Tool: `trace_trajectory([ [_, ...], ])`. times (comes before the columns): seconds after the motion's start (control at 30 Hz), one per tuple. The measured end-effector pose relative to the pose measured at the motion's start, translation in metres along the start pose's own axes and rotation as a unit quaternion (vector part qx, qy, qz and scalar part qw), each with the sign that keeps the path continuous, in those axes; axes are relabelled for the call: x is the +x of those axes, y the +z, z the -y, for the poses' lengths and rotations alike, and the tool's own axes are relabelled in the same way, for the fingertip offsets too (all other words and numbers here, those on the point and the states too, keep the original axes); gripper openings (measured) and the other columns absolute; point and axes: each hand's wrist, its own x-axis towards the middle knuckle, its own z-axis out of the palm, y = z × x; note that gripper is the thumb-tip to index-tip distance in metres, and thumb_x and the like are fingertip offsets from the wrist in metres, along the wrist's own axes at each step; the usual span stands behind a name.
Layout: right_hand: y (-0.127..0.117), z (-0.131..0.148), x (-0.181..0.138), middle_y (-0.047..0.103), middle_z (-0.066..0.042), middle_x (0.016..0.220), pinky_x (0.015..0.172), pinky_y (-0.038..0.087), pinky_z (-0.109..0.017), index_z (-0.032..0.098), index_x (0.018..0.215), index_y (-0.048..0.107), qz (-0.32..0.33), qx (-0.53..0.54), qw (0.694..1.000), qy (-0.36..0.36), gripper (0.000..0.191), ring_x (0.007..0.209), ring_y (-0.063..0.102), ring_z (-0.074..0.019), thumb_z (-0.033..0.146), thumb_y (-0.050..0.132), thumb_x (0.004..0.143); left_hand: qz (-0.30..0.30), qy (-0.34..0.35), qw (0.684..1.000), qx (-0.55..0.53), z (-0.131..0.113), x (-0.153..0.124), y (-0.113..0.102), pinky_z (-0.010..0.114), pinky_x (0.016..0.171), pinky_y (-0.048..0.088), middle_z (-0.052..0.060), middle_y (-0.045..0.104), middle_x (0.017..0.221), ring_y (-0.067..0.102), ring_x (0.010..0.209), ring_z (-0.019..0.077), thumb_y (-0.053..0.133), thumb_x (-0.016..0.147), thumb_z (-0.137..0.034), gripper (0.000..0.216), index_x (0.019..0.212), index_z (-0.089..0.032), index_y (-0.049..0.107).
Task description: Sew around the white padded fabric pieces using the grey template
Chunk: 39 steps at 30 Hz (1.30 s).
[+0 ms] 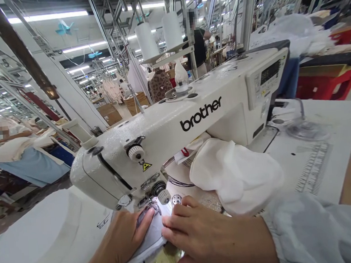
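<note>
A white Brother sewing machine [158,141] stands before me, its needle and presser foot area lit from above. Under the foot lies a piece of white fabric [151,238]. My left hand [127,234] rests flat on the fabric just left of the foot, thumb stretched along it; its other fingers are partly hidden. To the right of the foot, my right hand [200,235] has its fingers bent together with the tips on the fabric's edge. Its thumb is lower down, apart from them. Behind this hand a bunched white cloth [234,171] lies beneath the machine arm.
White fabric [28,242] spreads over the table's left side. A printed ruler scale [314,168] marks the tabletop at right, near a clear plastic dish [307,130]. Two thread cones [147,42] stand above. Behind are a red stool [328,85] and a person [198,43] in dark clothes.
</note>
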Motion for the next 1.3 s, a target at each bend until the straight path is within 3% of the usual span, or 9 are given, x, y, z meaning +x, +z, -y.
trace_trajectory([
  [0.1, 0.001, -0.001, 0.000, 0.067, -0.010, 0.107, 0.089, 0.038, -0.037, 0.007, 0.123, 0.059, -0.019, 0.005, 1.000, 0.002, 0.046, 0.096, 0.055, -0.0226, 0.045, 0.056, 0.098, -0.037, -0.010, 0.999, 0.008, -0.003, -0.007, 0.011, 0.032, 0.055, 0.039, 0.002, 0.069, 0.060, 0.065, 0.055, 0.0215, 0.036, 0.097, -0.048, 0.045, 0.074, -0.026, 0.067],
  [0.23, 0.003, 0.000, 0.000, 0.067, -0.009, 0.105, 0.089, 0.038, -0.037, 0.007, 0.121, 0.059, -0.033, 0.013, 0.999, 0.007, 0.044, 0.097, 0.056, -0.0224, 0.044, 0.058, 0.097, -0.113, -0.036, 0.993, -0.008, -0.007, -0.023, 0.031, 0.039, 0.086, 0.047, 0.006, 0.076, 0.095, 0.070, 0.091, 0.0252, 0.037, 0.096, -0.055, 0.043, 0.104, -0.024, 0.065],
  [0.3, 0.003, 0.001, 0.000, 0.068, -0.009, 0.106, 0.089, 0.039, -0.038, 0.008, 0.121, 0.060, -0.030, 0.015, 0.999, 0.017, 0.044, 0.096, 0.056, -0.0225, 0.045, 0.058, 0.097, -0.126, -0.037, 0.991, -0.019, -0.008, -0.027, 0.035, 0.040, 0.092, 0.046, 0.006, 0.075, 0.100, 0.069, 0.096, 0.0247, 0.038, 0.096, -0.055, 0.041, 0.106, -0.025, 0.063],
  [0.5, 0.004, 0.005, 0.002, 0.067, -0.009, 0.107, 0.086, 0.038, -0.038, 0.010, 0.118, 0.060, -0.025, 0.004, 0.999, 0.031, 0.039, 0.095, 0.057, -0.0226, 0.043, 0.057, 0.098, -0.093, -0.017, 0.995, -0.032, -0.008, -0.021, 0.022, 0.033, 0.074, 0.048, 0.002, 0.073, 0.081, 0.067, 0.076, 0.0204, 0.039, 0.097, -0.048, 0.035, 0.089, -0.027, 0.066],
  [0.67, 0.007, 0.005, 0.002, 0.066, -0.009, 0.113, 0.088, 0.037, -0.039, 0.011, 0.124, 0.057, -0.029, 0.012, 0.999, 0.032, 0.042, 0.099, 0.056, -0.0233, 0.043, 0.057, 0.098, -0.058, -0.015, 0.998, -0.035, -0.009, -0.014, 0.013, 0.032, 0.065, 0.043, 0.001, 0.068, 0.067, 0.063, 0.065, 0.0197, 0.032, 0.099, -0.048, 0.043, 0.075, -0.025, 0.061],
  [0.87, 0.009, 0.007, 0.006, 0.068, -0.007, 0.111, 0.088, 0.040, -0.041, 0.013, 0.113, 0.062, -0.044, 0.002, 0.997, 0.056, 0.039, 0.098, 0.057, -0.0235, 0.048, 0.060, 0.095, -0.005, -0.014, 0.999, -0.043, -0.009, -0.008, 0.004, 0.029, 0.051, 0.033, -0.002, 0.059, 0.051, 0.052, 0.047, 0.0138, 0.035, 0.099, -0.045, 0.046, 0.061, -0.024, 0.052],
  [1.3, 0.019, 0.008, 0.002, 0.069, -0.002, 0.109, 0.082, 0.040, -0.041, 0.017, 0.106, 0.064, -0.097, -0.055, 0.993, 0.026, 0.022, 0.093, 0.057, -0.0209, 0.036, 0.057, 0.097, -0.053, -0.013, 0.998, -0.041, 0.000, -0.009, 0.008, 0.029, 0.051, 0.038, 0.000, 0.055, 0.048, 0.054, 0.047, 0.0162, 0.042, 0.094, -0.051, 0.047, 0.060, -0.026, 0.062],
])
